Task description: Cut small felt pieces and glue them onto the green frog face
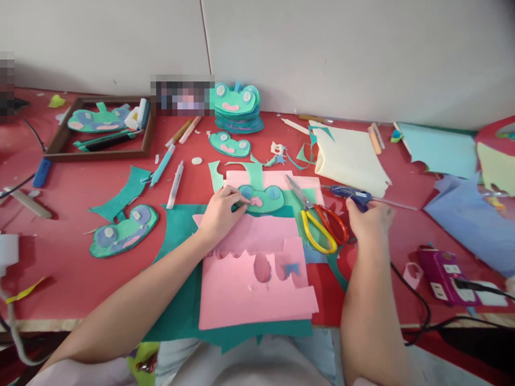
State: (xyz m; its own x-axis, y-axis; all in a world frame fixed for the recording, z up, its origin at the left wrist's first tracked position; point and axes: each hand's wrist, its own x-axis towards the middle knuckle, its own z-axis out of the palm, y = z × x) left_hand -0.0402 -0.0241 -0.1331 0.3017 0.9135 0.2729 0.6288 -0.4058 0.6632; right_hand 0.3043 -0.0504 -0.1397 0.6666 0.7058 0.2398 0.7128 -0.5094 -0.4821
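Observation:
My left hand [225,210] is closed in a pinch at the edge of a small pink felt mouth piece [256,201]. That piece lies on a green felt frog face [271,201] with two blue eye circles. In my right hand [372,219] is a blue hot glue gun [349,194], with its nozzle towards the left and a glue stick out of its back. Between my hands lie scissors [308,206] with one yellow and one red handle. Cut pink felt sheets [257,300] lie in front of me over a dark green sheet [177,289].
At the back is a stack of frog faces [237,110], with a single finished face [229,145] before it. A wooden tray [100,156] stands back left; another face [123,233] is nearer. Markers [175,185] lie about. A purple power strip [440,276] with cables is at right.

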